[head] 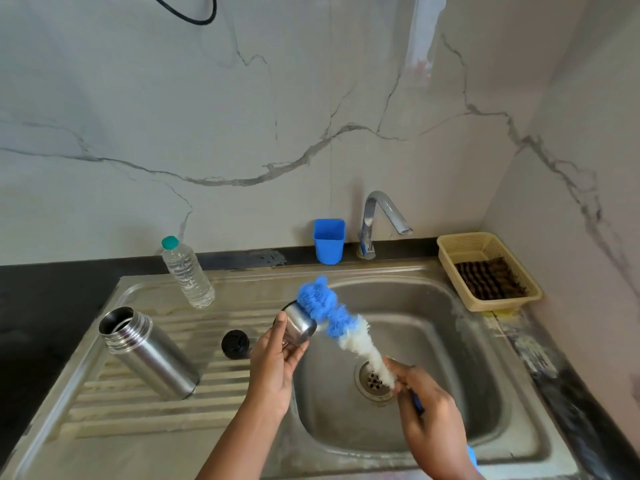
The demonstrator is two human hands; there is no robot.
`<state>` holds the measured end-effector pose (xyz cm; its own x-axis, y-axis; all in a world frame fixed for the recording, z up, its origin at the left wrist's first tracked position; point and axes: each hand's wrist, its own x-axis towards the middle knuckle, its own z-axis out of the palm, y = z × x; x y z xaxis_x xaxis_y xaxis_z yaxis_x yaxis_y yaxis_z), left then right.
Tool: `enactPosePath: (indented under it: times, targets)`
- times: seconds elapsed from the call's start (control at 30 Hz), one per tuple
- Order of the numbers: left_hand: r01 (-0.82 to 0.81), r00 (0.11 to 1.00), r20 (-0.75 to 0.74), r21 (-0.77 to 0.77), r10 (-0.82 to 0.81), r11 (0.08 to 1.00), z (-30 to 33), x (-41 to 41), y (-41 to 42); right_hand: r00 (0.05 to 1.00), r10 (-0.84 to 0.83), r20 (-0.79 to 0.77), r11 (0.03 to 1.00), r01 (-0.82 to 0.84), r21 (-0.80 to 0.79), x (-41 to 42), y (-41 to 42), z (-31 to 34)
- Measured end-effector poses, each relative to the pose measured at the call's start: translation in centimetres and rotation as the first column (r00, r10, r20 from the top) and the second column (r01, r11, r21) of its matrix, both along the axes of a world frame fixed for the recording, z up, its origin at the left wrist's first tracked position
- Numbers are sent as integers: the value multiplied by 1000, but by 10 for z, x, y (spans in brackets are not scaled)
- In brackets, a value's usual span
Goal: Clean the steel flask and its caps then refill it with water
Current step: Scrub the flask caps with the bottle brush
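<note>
Left hand point(273, 358) gripping steel cap point(300, 326) mid-frame; right hand point(429, 410) gripping brush point(341, 323), probably scrubbing rim. Keep turning cap over sink point(415, 455).

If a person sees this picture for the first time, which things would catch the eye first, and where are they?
Probably the blue and white bottle brush over the sink basin, its blue tip against the steel cap that the left hand holds; the right hand grips the brush handle. Next, the open steel flask standing on the drainboard at the left, with a black cap beside it.
</note>
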<state>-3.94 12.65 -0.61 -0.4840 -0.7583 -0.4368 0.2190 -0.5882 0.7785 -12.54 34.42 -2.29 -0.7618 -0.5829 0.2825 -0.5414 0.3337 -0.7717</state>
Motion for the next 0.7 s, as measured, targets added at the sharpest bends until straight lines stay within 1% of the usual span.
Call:
enactPosePath:
  times: [0.07, 0.1, 0.17, 0.2, 0.3, 0.33, 0.4, 0.43, 0.53, 0.63, 0.7]
  targets:
    - [-10, 1000, -28, 20, 10, 1000, 0, -4, 4, 996, 39, -81, 999, -41, -19, 1, 7, 2]
    - [-20, 999, -45, 35, 22, 999, 0, -6, 7, 995, 36, -93, 999, -39, -26, 0, 10, 1]
    - [-33, 997, -63, 57, 36, 998, -1, -10, 12, 998, -9, -61, 998, 6, -55, -4, 16, -5]
    - [-36, 997, -73, 62, 41, 997, -1, -11, 15, 997, -19, -70, 998, 14, -69, -5, 19, -8]
    - [-31, 997, -76, 29, 33, 999, -1, -13, 24, 983, 38, -179, 997, -49, -56, 0, 28, -12]
    - [-38, 996, -75, 24, 40, 999, -2, -13, 26, 985, 33, -170, 997, -43, -57, 1, 31, -13]
    - [-54, 994, -89, 36, 57, 998, 0, -12, 30, 995, -6, -98, 997, -2, -80, 1, 35, -17]
    - [-57, 993, -98, 33, 60, 998, 2, -13, 32, 996, -5, -93, 996, -3, -89, 2, 37, -18]
    - [-51, 993, -104, -8, 50, 999, 4, -12, 38, 989, 30, -143, 997, -40, -69, 5, 43, -20]
    - [-63, 988, -138, 37, 67, 997, 6, -11, 40, 995, -14, -96, 996, 5, -89, 3, 46, -22]
    - [-49, 979, -195, 79, 64, 996, 11, -11, 41, 992, 11, -126, 996, -22, -85, 3, 48, -22]
